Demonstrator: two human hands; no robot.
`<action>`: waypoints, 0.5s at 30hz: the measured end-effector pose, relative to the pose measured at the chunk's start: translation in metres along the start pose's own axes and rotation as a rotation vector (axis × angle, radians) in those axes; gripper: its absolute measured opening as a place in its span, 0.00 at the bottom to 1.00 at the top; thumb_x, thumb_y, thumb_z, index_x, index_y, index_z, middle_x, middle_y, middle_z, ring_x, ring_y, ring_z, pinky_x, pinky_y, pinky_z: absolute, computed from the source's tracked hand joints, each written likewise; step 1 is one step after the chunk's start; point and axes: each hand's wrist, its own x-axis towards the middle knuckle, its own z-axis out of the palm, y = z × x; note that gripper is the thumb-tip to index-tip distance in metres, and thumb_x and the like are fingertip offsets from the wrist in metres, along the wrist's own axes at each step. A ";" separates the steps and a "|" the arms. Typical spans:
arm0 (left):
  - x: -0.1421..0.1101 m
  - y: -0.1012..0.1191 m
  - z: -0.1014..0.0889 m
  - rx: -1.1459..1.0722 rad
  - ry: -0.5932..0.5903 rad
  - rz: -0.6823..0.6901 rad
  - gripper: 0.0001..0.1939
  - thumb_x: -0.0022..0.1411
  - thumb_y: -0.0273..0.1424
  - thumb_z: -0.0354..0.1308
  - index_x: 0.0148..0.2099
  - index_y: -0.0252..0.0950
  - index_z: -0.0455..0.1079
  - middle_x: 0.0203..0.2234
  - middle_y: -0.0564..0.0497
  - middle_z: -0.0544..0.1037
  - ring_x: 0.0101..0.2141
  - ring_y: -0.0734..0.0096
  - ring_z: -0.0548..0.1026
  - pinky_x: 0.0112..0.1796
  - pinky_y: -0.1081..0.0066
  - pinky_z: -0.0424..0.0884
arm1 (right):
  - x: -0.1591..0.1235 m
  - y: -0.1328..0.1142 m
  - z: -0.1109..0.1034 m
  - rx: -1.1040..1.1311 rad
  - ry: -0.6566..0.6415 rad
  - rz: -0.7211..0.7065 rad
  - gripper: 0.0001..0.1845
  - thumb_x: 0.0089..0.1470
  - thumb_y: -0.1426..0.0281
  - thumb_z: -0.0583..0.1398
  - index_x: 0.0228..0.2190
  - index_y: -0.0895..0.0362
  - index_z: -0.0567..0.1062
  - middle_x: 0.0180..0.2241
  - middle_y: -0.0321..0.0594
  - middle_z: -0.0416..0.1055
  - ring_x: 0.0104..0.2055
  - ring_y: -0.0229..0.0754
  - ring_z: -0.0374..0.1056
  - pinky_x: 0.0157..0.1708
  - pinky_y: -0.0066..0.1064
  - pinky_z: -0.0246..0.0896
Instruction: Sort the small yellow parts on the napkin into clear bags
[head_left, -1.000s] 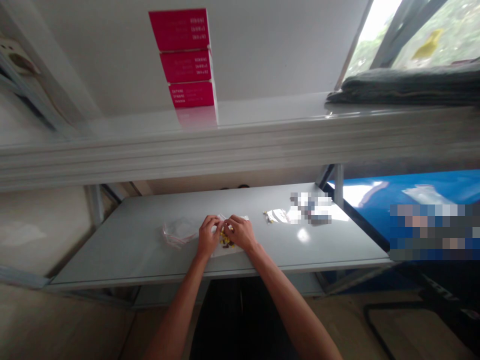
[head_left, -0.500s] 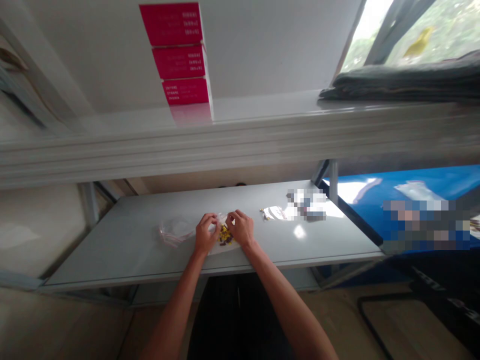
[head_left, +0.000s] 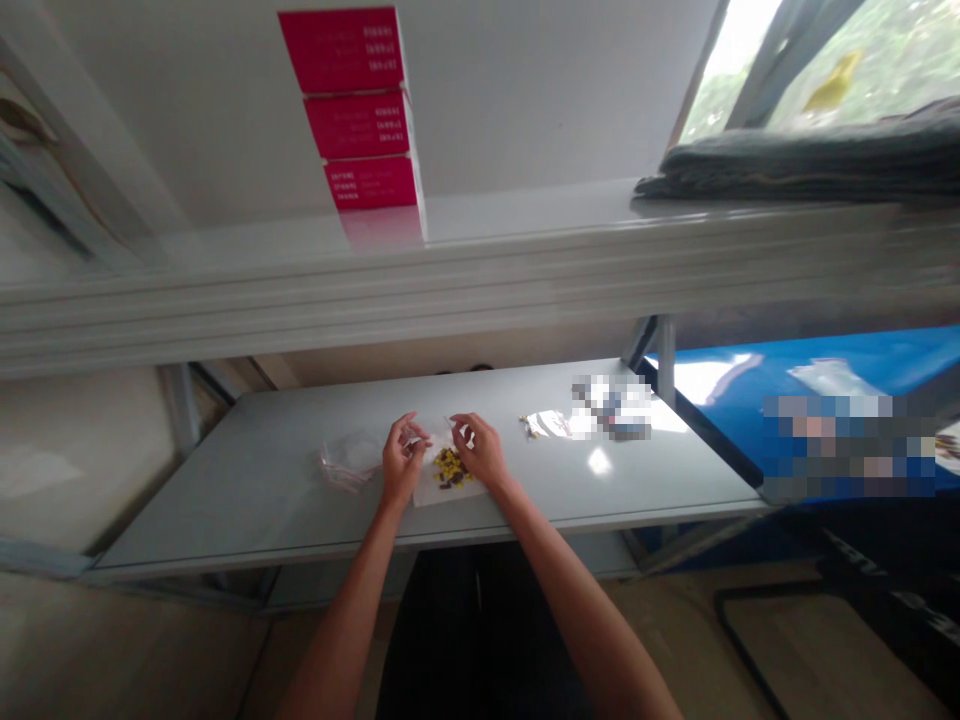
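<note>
A small heap of yellow and dark brown pieces lies in front of me, in or on a whitish, see-through plastic bag. Whether the pieces are inside it is hard to tell. My left hand hovers at the bag's left edge, fingers curved and apart, with nothing visible in them. On the other side my right hand reaches over the bag's right part. Its thumb and forefinger are pinched together near the top edge; what is between them is too small to make out.
Clear bags with reddish edges lie left on the grey shelf board. To the right is another clear bag with small pieces. An upper shelf spans above, holding red boxes and folded dark cloth.
My left hand has moved a little left and its fingers have come apart. The right hand stays near the bag's top edge, and more of the bag shows between my hands.
</note>
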 end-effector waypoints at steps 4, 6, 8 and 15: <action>-0.001 0.002 0.000 -0.002 -0.016 -0.016 0.27 0.61 0.37 0.64 0.61 0.40 0.65 0.42 0.46 0.78 0.41 0.67 0.79 0.41 0.69 0.77 | -0.001 -0.002 -0.002 0.074 -0.045 -0.009 0.24 0.65 0.64 0.55 0.60 0.54 0.69 0.42 0.40 0.78 0.34 0.39 0.71 0.40 0.29 0.65; -0.001 0.003 0.000 0.002 -0.036 -0.028 0.28 0.61 0.37 0.64 0.62 0.40 0.65 0.42 0.45 0.79 0.43 0.65 0.80 0.42 0.68 0.77 | -0.001 -0.003 -0.002 0.060 -0.059 -0.022 0.22 0.62 0.64 0.59 0.57 0.54 0.72 0.41 0.39 0.79 0.32 0.38 0.70 0.39 0.29 0.65; -0.001 0.004 0.000 -0.006 -0.034 -0.042 0.29 0.60 0.36 0.65 0.62 0.40 0.65 0.44 0.44 0.80 0.44 0.63 0.80 0.42 0.66 0.77 | 0.000 -0.004 -0.001 0.060 -0.053 -0.017 0.15 0.59 0.67 0.59 0.47 0.54 0.78 0.39 0.38 0.80 0.31 0.38 0.70 0.39 0.30 0.65; 0.001 -0.003 0.000 -0.102 -0.007 -0.151 0.24 0.61 0.38 0.63 0.58 0.38 0.65 0.42 0.45 0.80 0.40 0.64 0.82 0.41 0.65 0.78 | 0.003 0.004 0.001 0.290 -0.006 0.051 0.10 0.52 0.74 0.55 0.31 0.56 0.78 0.31 0.38 0.77 0.28 0.37 0.66 0.30 0.27 0.61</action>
